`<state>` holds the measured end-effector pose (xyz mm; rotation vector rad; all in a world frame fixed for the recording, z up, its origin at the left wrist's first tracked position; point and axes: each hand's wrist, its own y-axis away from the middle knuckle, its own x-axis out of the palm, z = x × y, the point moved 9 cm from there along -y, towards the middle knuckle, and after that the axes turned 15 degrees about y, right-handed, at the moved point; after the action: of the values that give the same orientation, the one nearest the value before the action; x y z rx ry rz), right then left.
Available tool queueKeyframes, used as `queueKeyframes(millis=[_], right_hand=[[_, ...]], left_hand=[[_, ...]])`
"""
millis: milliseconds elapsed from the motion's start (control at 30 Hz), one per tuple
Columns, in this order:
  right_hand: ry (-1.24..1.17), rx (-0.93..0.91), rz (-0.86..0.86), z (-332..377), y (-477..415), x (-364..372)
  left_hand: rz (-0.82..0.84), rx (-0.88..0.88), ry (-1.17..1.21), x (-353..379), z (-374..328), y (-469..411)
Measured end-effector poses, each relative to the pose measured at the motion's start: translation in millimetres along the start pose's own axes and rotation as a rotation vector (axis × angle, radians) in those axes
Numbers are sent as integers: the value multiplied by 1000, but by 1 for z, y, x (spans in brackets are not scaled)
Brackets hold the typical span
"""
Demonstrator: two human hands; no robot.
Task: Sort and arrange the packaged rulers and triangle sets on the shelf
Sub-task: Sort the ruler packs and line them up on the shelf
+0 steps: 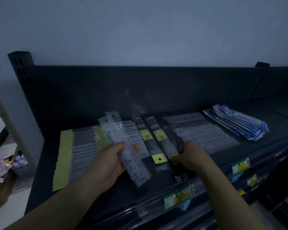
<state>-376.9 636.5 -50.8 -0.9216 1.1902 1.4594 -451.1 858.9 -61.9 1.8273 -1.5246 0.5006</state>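
**Dim shelf, both grips occupied**

Head view: at the right of the frame we see glossy blue packs (239, 124) fanned on the dark metal shelf (156, 183). At the left lies a flat row of yellow-edged packs (65, 155). In the centre, our left grip (110, 161) clasps a bundle of clear ruler sleeves (123, 143). Our right grip (192, 155) pinches the yellow tab of a slim ruler pack (170, 143) lying on the shelf.

- Shelf (45, 171): overlapping ruler row (83, 146) at left.
- Two narrow packs (150, 138) at centre; flat packs (206, 135) to their right.
- Fanned stack (239, 123) at far right, apart from the flat packs.
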Motion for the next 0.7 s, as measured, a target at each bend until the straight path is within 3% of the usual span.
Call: queueKeyframes(millis=[233,400,500,700], right_hand=[[-84,9,61,2,3,-2],[-172,-17,-34,0,4,-6],[-328,-8,-96,-3,2,-6],[-748,31,63,-3,3,7]], left_hand=[[17,-17,1,2,2,-1],[32,-21,10,3,3,0],[34,-24,9,3,4,-1],[31,-26,12,2,4,-1]])
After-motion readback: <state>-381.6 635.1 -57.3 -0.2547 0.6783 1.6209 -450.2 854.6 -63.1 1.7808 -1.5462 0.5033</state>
